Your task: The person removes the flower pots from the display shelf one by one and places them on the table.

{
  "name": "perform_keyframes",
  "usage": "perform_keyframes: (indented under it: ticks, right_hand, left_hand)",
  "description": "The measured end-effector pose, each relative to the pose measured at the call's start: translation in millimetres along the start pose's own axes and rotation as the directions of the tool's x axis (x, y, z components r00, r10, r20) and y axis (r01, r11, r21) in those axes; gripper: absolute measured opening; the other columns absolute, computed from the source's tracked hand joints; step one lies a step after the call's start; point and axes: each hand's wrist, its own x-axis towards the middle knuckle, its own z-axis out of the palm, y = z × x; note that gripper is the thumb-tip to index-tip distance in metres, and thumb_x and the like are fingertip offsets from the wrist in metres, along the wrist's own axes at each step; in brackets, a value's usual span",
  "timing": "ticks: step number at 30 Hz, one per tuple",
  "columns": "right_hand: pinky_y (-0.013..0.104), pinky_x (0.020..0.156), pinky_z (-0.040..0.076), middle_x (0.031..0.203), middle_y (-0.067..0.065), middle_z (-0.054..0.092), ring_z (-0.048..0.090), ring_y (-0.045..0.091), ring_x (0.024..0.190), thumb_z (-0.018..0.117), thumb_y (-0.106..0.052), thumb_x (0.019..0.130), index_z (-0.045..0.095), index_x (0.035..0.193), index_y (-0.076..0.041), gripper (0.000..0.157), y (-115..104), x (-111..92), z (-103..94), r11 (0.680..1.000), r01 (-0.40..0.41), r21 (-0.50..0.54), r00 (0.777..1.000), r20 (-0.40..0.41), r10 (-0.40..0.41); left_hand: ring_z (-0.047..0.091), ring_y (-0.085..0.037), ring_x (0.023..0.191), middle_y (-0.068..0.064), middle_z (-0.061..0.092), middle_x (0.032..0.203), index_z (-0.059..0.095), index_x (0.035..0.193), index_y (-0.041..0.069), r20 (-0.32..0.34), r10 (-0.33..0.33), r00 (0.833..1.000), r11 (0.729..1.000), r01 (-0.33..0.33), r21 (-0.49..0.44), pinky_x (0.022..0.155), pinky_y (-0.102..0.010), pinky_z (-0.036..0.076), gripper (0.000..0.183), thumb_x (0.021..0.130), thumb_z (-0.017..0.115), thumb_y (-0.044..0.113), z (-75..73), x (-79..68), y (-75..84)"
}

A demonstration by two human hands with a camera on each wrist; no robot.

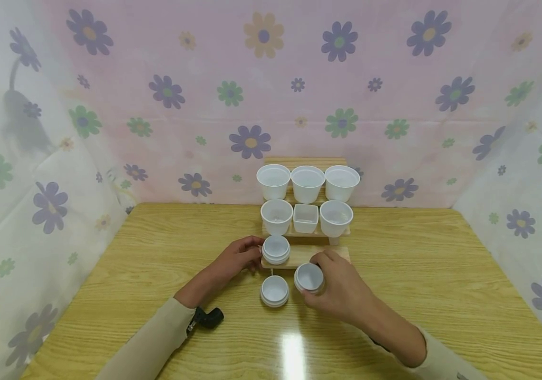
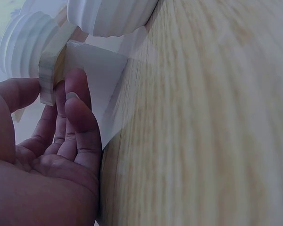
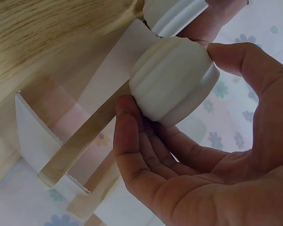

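Observation:
My right hand [image 1: 342, 287] grips a small white ribbed pot [image 1: 309, 277], held between thumb and fingers in front of the lowest shelf; the right wrist view shows the pot [image 3: 174, 80] from its side. With my left hand [image 1: 237, 258] I pinch the left end of that wooden shelf [image 2: 49, 70], thumb above and fingertips beneath. A like white pot [image 1: 276, 250] sits at the shelf's left end, beside my left fingers. Another white pot [image 1: 274, 291] stands on the table just in front of the shelf.
A tiered wooden stand carries three white pots on top, one of them the middle pot [image 1: 307, 184]. Two round pots flank a square white pot [image 1: 306, 218] on the tier below. Under everything is a wood-grain table [image 1: 180, 227]; flowered cloth [image 1: 280, 105] hangs behind.

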Motion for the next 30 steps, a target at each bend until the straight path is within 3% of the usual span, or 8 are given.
perform_keyframes:
  ticks: [22, 30]
  right_hand:
    - [0.029, 0.070, 0.054, 0.099, 0.003, 0.066, 0.061, 0.013, 0.083, 0.095, -0.020, 0.075, 0.070, 0.106, -0.005, 0.043, -0.9, -3.6, 4.9, 0.999, -0.014, -0.030, 0.999, 0.046, 0.015]
    - [0.032, 0.072, 0.056, 0.101, 0.007, 0.068, 0.065, 0.015, 0.085, 0.095, -0.021, 0.076, 0.072, 0.111, -0.001, 0.046, -2.3, -4.5, 7.1, 0.999, -0.022, -0.050, 0.998, 0.065, 0.025]
  left_hand:
    - [0.062, -0.022, 0.092, -0.009, 0.066, 0.109, 0.055, 0.144, -0.002, 0.008, 0.000, 1.000, 1.000, 0.000, 0.006, 0.078, -0.032, 0.054, 0.039, 0.113, 0.050, 0.021, -0.7, -0.6, 0.0]
    - [0.063, -0.021, 0.092, -0.010, 0.066, 0.109, 0.056, 0.144, 0.000, 0.008, -0.004, 1.000, 1.000, 0.004, 0.003, 0.078, -0.032, 0.054, 0.038, 0.113, 0.052, 0.021, -1.9, 0.9, -3.5]
